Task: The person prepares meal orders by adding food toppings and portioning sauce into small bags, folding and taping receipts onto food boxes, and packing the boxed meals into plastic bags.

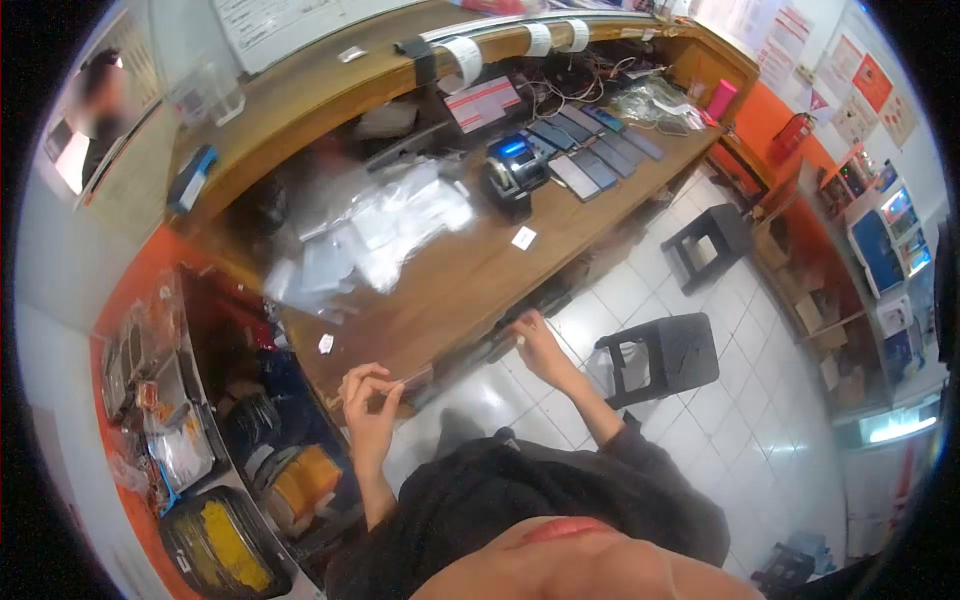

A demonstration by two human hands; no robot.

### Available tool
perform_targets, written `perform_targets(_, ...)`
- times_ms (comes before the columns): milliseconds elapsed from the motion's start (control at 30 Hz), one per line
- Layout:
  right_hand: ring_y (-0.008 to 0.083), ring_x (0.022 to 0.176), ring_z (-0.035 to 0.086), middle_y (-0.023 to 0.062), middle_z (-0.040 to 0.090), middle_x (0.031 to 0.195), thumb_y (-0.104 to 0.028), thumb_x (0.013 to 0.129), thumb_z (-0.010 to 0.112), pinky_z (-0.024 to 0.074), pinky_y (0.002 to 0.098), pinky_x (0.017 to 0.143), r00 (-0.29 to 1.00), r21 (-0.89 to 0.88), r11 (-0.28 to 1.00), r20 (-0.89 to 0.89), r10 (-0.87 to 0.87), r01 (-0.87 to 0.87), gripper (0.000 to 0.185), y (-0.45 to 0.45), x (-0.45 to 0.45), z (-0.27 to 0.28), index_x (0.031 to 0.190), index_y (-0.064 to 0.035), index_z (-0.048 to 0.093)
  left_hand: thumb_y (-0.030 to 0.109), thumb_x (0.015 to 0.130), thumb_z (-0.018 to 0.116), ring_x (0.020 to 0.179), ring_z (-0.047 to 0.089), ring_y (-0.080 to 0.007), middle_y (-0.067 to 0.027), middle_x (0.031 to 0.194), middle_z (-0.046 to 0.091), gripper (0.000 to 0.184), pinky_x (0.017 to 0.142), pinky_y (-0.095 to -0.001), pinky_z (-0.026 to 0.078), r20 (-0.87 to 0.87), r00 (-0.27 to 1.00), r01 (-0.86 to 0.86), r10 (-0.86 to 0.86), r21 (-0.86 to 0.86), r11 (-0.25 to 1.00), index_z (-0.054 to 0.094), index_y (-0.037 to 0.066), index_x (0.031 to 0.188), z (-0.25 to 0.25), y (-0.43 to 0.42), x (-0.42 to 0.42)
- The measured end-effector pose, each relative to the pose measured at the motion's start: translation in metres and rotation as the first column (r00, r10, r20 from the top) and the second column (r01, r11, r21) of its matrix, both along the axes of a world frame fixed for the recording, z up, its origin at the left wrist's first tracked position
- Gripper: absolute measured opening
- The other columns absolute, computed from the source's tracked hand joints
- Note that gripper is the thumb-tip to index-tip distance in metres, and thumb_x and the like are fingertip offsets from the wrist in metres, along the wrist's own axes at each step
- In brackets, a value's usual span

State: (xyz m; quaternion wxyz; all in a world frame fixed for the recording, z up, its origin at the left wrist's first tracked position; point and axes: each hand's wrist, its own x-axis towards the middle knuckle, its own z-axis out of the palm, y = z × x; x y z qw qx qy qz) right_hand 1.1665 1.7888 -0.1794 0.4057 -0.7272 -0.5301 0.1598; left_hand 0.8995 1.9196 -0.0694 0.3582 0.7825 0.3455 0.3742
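My left hand (370, 400) is at the front edge of the wooden counter (450, 300), thumb and fingers closed in a pinch. A thin, see-through piece (418, 380) seems to stick out from those fingertips to the right; its kind is unclear. My right hand (543, 352) is raised over the tiled floor, just off the counter's edge. Its fingers are bent together, and whatever they may hold is too small to make out. Near my left hand lies a small white tag (326, 344). A white square label (523, 238) rests farther along the counter.
Clear plastic bags (390, 230) are heaped on the counter's left. A dark label printer (515, 170) stands beside several phones (590, 160). Two black stools (665, 358) are on the right. Shelves with packed goods (220, 540) flank my left. Another person (100, 110) is at far left.
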Motion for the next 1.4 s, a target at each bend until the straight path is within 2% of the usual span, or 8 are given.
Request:
perform_targets(233,0.0405,0.107,0.048,0.0214,0.04,0.117,0.007,0.073,0.053,0.0444,0.0414,0.089,0.991,0.103,0.986,0.021,0.128,-0.13,0.044,0.075,0.093,0.009,0.115,-0.0066,0.05,0.004,0.071,0.071,0.098,0.051,-0.0223,-0.0063,0.096,0.057,0.009,0.089,-0.034,0.036,-0.02,1.0,-0.017,0.018,0.063,0.998,0.062,0.004,0.074,-0.003,0.046,0.108)
perform_targets(467,0.0356,0.105,0.05,0.0191,0.046,0.117,0.0,0.077,0.059,0.044,0.0411,0.088,0.997,0.066,0.998,-0.07,0.03,-0.025,0.034,0.11,0.223,0.017,0.11,-0.0066,0.055,0.003,0.08,0.064,0.096,0.053,-0.0197,-0.0088,0.095,0.054,0.006,0.089,-0.0327,0.04,0.483,0.875,0.071,0.013,-0.155,0.985,0.058,0.001,0.08,0.015,0.111,0.225)
perform_targets(633,0.0338,0.109,0.048,0.0166,0.049,0.117,-0.009,0.077,0.065,0.04,0.0411,0.093,0.949,0.296,0.952,0.272,-0.158,0.074,0.027,0.149,0.346,0.072,0.104,-0.0082,0.061,0.002,0.078,0.065,0.096,0.052,-0.0199,-0.0094,0.096,0.054,0.007,0.09,-0.0323,0.038,0.389,0.921,0.022,-0.001,-0.052,0.998,0.059,0.001,0.08,0.038,0.139,0.295)
perform_targets(1000,0.0275,0.087,0.055,0.0093,0.061,0.088,-0.008,0.076,0.065,0.0417,0.0377,0.078,0.967,0.843,0.529,0.204,-0.155,-0.093,0.011,0.392,0.591,0.306,0.087,-0.0075,0.063,0.006,0.087,0.057,0.098,0.05,-0.0204,-0.0086,0.097,0.053,0.007,0.091,-0.0317,0.037,0.24,0.724,-0.677,0.647,0.064,0.734,0.055,0.0,0.085,0.056,0.109,0.34)
perform_targets(1133,0.0301,0.088,0.059,0.0121,0.063,0.095,-0.026,0.078,0.068,0.0437,0.0406,0.082,0.827,0.66,0.641,0.558,-0.07,-0.391,0.031,0.508,0.637,0.352,0.1,-0.0048,0.062,0.009,0.089,0.057,0.098,0.049,-0.0201,-0.0077,0.098,0.053,0.01,0.092,-0.031,0.035,0.2,0.601,-0.797,0.774,0.074,0.599,0.054,-0.001,0.085,0.06,0.072,0.345)
perform_targets(1200,0.0343,0.099,0.058,0.017,0.062,0.107,-0.04,0.076,0.068,0.0442,0.042,0.087,0.798,0.18,0.936,0.584,0.145,-0.302,0.053,0.532,0.623,0.348,0.111,-0.0018,0.057,0.009,0.089,0.057,0.098,0.049,-0.0199,-0.0076,0.098,0.053,0.011,0.093,-0.031,0.035,0.189,0.552,-0.832,0.812,0.066,0.551,0.054,-0.001,0.086,0.064,0.052,0.349)
perform_targets(1300,0.0377,0.096,0.059,0.0236,0.061,0.104,-0.056,0.079,0.061,0.0447,0.0452,0.087,0.529,-0.119,0.885,0.763,0.371,-0.449,0.064,0.58,0.627,0.333,0.11,0.0001,0.058,0.008,0.088,0.058,0.098,0.049,-0.0189,-0.007,0.098,0.053,0.009,0.093,-0.031,0.035,0.189,0.452,-0.892,0.872,0.083,0.444,0.055,-0.001,0.087,0.065,0.029,0.351)
perform_targets(1400,0.0385,0.107,0.055,0.0212,0.058,0.114,-0.031,0.086,0.054,0.0435,0.0464,0.09,0.514,-0.047,0.947,0.831,0.213,-0.317,0.046,0.585,0.633,0.334,0.123,-0.003,0.049,0.002,0.085,0.059,0.099,0.049,-0.018,-0.0074,0.1,0.053,0.006,0.093,-0.0297,0.036,0.212,0.46,-0.887,0.862,0.057,0.459,0.055,-0.001,0.089,0.049,0.009,0.337)
